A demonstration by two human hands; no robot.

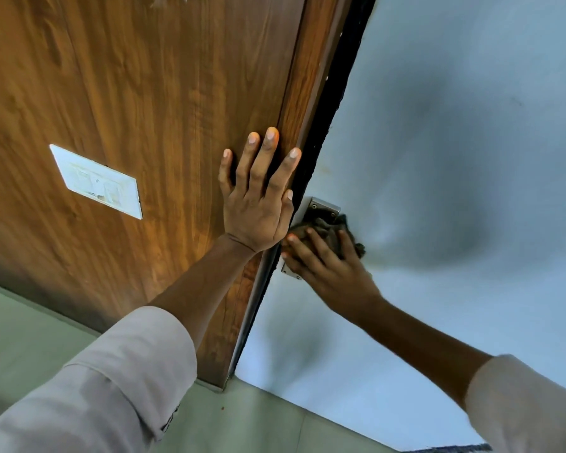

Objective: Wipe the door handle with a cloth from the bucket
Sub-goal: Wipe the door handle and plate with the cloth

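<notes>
My right hand [327, 266] presses a dark grey-brown cloth [327, 228] against the door handle on the pale blue-grey door [438, 158]. The cloth covers the handle itself; only the metal backplate [324, 207] shows, its top end above the cloth and a lower corner under my fingers. My left hand [258, 197] lies flat with fingers spread on the brown wooden panel [144, 93], right beside the door's dark edge. No bucket is in view.
A white switch plate [95, 181] is set in the wooden panel to the left. A black gap or seal [337, 86] runs between the panel and the door. Pale green floor tiles [258, 420] lie below.
</notes>
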